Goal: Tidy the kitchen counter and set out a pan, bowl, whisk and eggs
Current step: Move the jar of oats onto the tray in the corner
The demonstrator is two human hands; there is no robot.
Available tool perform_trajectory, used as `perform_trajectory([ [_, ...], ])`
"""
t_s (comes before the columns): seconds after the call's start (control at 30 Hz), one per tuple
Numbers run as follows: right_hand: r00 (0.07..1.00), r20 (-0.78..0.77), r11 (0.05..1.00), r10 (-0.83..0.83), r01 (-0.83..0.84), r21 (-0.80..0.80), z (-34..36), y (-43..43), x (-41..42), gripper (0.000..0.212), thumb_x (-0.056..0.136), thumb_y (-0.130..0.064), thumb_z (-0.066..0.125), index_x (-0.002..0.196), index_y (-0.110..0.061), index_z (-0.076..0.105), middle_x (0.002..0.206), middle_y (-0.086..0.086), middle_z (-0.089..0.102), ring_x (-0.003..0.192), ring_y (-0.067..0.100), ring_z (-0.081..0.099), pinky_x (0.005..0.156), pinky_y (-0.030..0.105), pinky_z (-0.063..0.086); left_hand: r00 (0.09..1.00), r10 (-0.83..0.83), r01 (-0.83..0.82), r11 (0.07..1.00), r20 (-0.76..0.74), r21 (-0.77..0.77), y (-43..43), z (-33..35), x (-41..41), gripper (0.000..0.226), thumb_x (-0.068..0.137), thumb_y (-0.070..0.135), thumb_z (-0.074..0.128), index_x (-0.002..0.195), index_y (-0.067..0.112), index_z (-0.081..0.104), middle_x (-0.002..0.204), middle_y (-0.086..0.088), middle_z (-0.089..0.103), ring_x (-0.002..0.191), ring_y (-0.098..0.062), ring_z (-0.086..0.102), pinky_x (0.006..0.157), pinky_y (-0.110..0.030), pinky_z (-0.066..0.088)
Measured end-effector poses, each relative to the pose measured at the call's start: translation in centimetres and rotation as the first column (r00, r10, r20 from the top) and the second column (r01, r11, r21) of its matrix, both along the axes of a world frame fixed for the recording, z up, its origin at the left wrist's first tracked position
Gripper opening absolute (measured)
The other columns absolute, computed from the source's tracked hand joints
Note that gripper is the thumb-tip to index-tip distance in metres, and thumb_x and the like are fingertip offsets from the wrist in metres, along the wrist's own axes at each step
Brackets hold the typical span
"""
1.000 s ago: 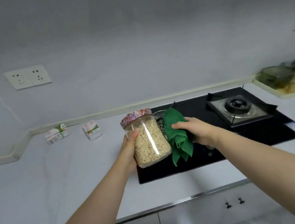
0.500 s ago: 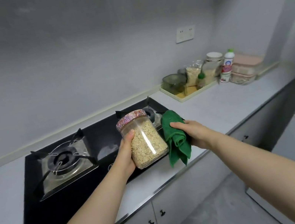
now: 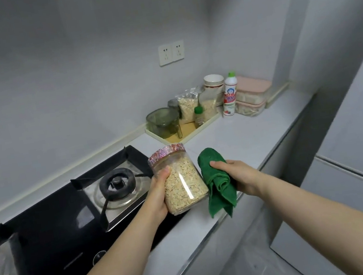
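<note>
Clear cylindrical jar (image 3: 181, 181) carried rightward, plush cloth (image 3: 219, 192)

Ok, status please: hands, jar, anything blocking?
Left hand grips oat jar, lid on. Right hand holds green cloth. Tray of containers ahead at wall.

Open counter (image 3: 247, 136) stretch right of stove (image 3: 63, 214), reachable from front edge; back blocked by loaded tray (image 3: 200, 127), bottle (image 3: 229, 95) and stacked boxes (image 3: 252, 95) in corner; burner grate (image 3: 116, 184) sticks up on the left
</note>
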State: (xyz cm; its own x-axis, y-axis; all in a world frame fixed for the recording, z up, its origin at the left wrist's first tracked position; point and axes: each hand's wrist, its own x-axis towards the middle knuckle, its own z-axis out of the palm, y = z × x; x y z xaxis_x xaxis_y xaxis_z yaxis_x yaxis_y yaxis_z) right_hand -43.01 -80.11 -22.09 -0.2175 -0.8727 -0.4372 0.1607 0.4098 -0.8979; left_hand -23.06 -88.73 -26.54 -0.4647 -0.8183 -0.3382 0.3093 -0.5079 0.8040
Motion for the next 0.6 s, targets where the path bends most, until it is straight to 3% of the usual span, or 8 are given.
perform_trajectory([
  [0.27, 0.992, -0.105, 0.998, -0.064, 0.066, 0.009, 1.8, -7.1, -9.5, 0.039, 0.084, -0.032, 0.070, 0.110, -0.005, 0.063, 0.101, 0.013, 0.072, 0.094, 0.028, 0.069, 0.083, 0.036, 0.056, 0.997, -0.069, 0.070, 0.997, 0.040, -0.021, -8.6, 0.4, -10.5, 0.079, 0.066, 0.047, 0.077, 0.133, 0.018, 0.045, 0.124, -0.015, 0.062, 0.110, -0.033, 0.062, 0.093, -0.057, 0.048],
  [0.43, 0.985, -0.155, 0.996, -0.075, 0.083, 0.043, 1.5, -9.7, -14.8, 0.039, 0.085, -0.031, 0.068, 0.113, -0.004, 0.062, 0.100, 0.014, 0.072, 0.089, 0.027, 0.069, 0.080, 0.034, 0.057, 0.997, -0.076, 0.076, 0.997, 0.019, 0.001, -11.8, 0.6, -15.8, 0.071, 0.069, 0.045, 0.067, 0.132, 0.018, 0.047, 0.125, -0.012, 0.062, 0.113, -0.029, 0.060, 0.088, -0.045, 0.051],
  [0.5, 0.966, -0.252, 0.994, -0.054, 0.075, 0.074, 1.0, -10.8, -17.3, 0.039, 0.084, -0.031, 0.068, 0.113, -0.006, 0.059, 0.096, 0.013, 0.071, 0.086, 0.026, 0.069, 0.078, 0.035, 0.057, 0.998, -0.056, 0.055, 0.998, 0.025, 0.024, -12.9, 0.1, -17.8, 0.066, 0.074, 0.044, 0.066, 0.132, 0.019, 0.047, 0.125, -0.011, 0.062, 0.113, -0.029, 0.060, 0.088, -0.044, 0.051],
  [0.6, 0.879, -0.476, 0.990, -0.036, 0.095, 0.102, 0.3, -12.9, -21.2, 0.032, 0.081, -0.033, 0.068, 0.103, -0.012, 0.056, 0.088, 0.006, 0.067, 0.077, 0.020, 0.066, 0.063, 0.028, 0.053, 0.999, -0.016, 0.015, 0.999, 0.037, 0.033, -14.4, -1.3, -19.9, 0.053, 0.086, 0.037, 0.061, 0.133, 0.018, 0.046, 0.125, -0.011, 0.062, 0.112, -0.029, 0.061, 0.087, -0.044, 0.052],
])
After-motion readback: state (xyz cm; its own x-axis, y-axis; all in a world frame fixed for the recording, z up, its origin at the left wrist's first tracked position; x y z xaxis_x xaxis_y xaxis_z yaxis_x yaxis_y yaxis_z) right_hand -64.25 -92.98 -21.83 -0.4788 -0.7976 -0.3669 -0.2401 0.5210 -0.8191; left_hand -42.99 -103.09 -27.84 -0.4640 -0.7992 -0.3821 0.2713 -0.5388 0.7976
